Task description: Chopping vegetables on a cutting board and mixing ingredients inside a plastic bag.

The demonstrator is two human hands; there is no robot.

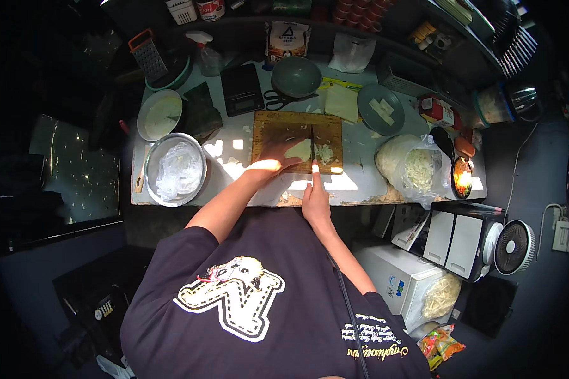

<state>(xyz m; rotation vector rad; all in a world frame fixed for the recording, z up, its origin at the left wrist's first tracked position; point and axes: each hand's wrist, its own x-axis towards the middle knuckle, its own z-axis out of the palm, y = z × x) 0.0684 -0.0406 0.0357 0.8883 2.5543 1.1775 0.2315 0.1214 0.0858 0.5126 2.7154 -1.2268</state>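
On a wooden cutting board [277, 125], my left hand [276, 158] lies over a pale, flat piece of food [299, 150] and holds it down, fingers spread towards the far side. My right hand [316, 203] grips a kitchen knife [312, 139], its index finger stretched forward along the top. The blade stands at the right edge of the pale piece, pointing away from me. Just right of the blade sits a small heap of pale shreds [324, 154]. Small scraps are scattered over the board. The knife's handle is mostly hidden in my right hand.
Left stand a steel bowl [199, 184] with clear plastic and a white bowl [159, 116]. Behind the board are a black scale [242, 90], scissors [277, 100], a grey bowl [297, 76] and pale square sheets [342, 104]. Rightward are a plate [393, 121] and a bag of shreds [419, 170].
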